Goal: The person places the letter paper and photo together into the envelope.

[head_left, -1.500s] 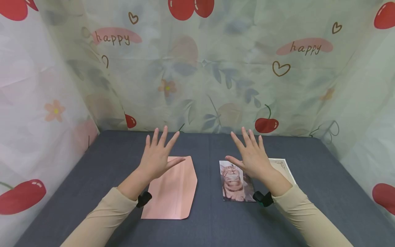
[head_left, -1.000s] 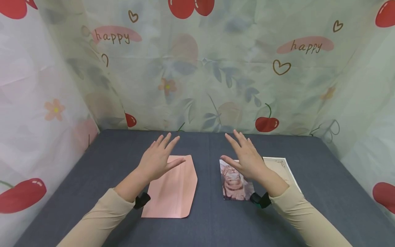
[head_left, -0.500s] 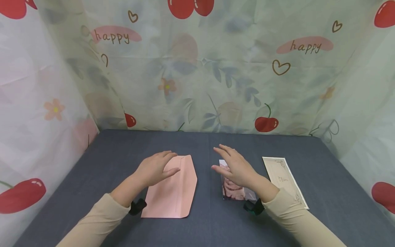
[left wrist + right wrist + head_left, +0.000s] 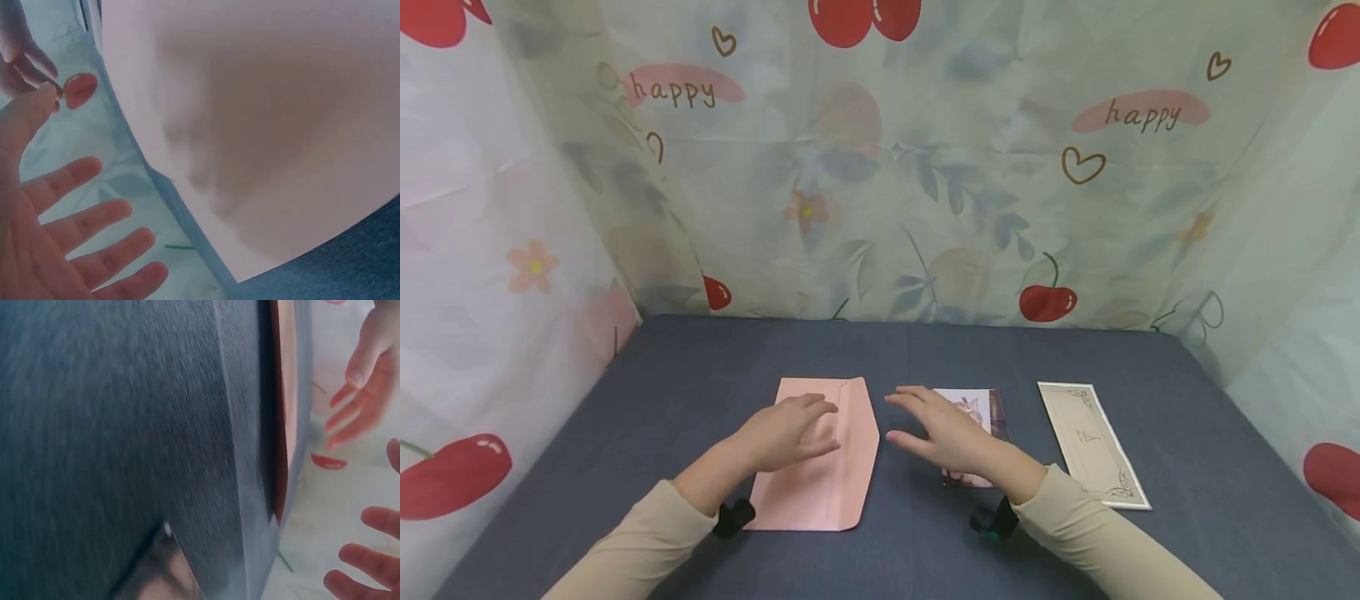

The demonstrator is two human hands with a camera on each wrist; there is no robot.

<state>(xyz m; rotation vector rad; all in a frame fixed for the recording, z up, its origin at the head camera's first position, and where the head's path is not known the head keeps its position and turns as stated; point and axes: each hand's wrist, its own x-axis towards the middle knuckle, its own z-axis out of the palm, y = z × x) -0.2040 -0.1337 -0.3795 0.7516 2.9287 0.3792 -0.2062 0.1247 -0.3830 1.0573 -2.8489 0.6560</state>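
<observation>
I am holding my left hand (image 4: 786,433) flat over the pink envelope (image 4: 820,467) lying on the grey surface (image 4: 647,400), fingers relaxed and grasping nothing. My right hand (image 4: 943,433), fingers also released, is hovering between the envelope and the cat photo (image 4: 988,408), near a cream card (image 4: 1093,442).

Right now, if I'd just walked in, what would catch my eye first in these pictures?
Probably the pink envelope lying flat on the dark grey table, with the person's left hand spread over it and the right hand hovering just beside it. Under that right wrist lies a cat photo, and farther right a cream card with a decorated border. Behind everything hangs a curtain printed with red cherries.
</observation>
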